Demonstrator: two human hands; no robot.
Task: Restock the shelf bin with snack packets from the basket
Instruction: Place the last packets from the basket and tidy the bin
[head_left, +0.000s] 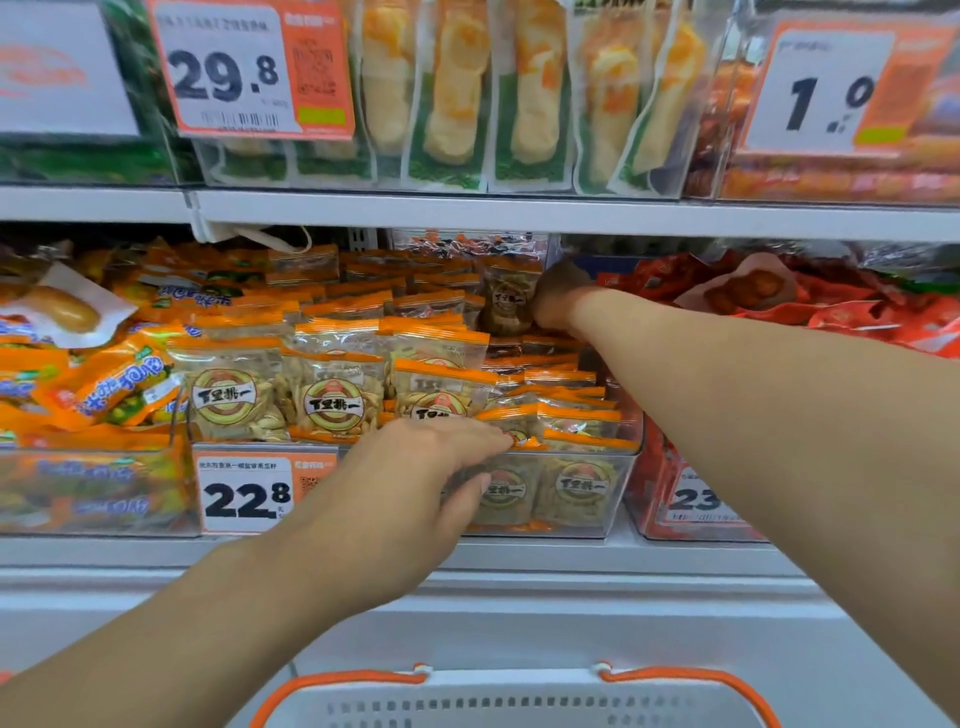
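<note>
We see a white metal shelf (467, 210) with a flat, smooth edge, and under it a clear plastic shelf bin (571, 499) of box shape, with glossy walls. The bin is full of small clear snack packets (332, 395) with orange top strips and a round brown label; they are shiny and crinkled and stand in rows. On the bin front sits an orange and white paper price tag (244, 493).

At the bottom edge is a white plastic basket (519, 701) with slotted wall and orange curved handles; its inside is not in view.

Our right hand (558, 301) reaches deep to the back of the bin and touches one upright packet (506, 304); we cannot tell how its fingers lie. Our left hand (415, 478) rests at the front rim, fingers nearly straight on the front packets, thumb against the outer wall, gripping nothing.
</note>
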